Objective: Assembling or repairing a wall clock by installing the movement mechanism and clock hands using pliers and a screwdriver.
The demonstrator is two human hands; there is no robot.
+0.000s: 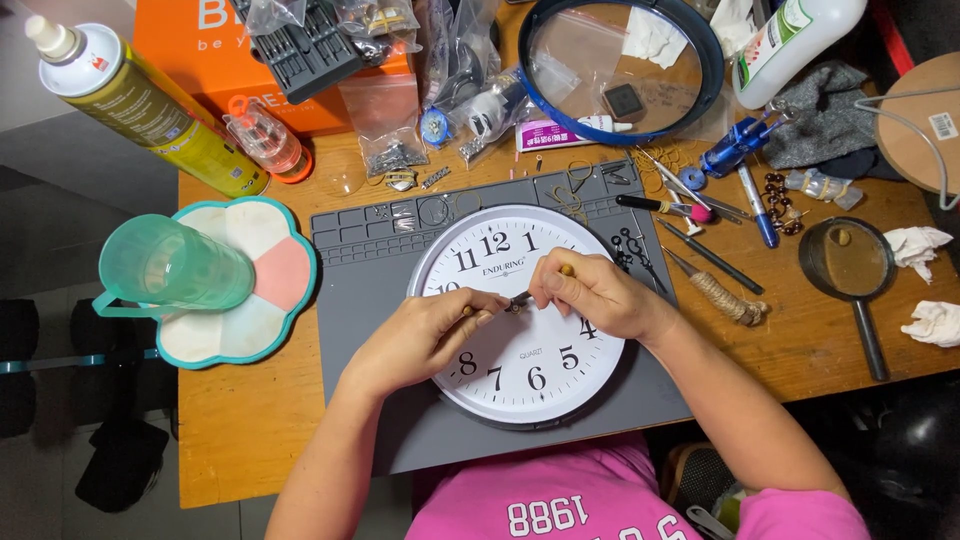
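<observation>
Both hands meet over the centre of a white round wall clock [520, 330], which lies face up on a grey work mat [380, 290] in the lower middle of the frame. Left hand [425, 335] is closed around a small wooden-handled tool [470, 312], its end showing beside the thumb. Right hand [595, 295] pinches a slim metal tool [522, 299] whose tip points at the hub of the dial; a wooden end shows above the knuckles. The two tool tips sit just beside each other at the clock's middle. At left of the frame, a green plastic cup [170, 268] lies tipped on a flower-shaped tray [270, 300]. A yellow-green spray can [140, 105] lies at upper left. A magnifying glass [850, 265] rests on the wooden desk [250, 420] at right, near loose pens and tweezers.
</observation>
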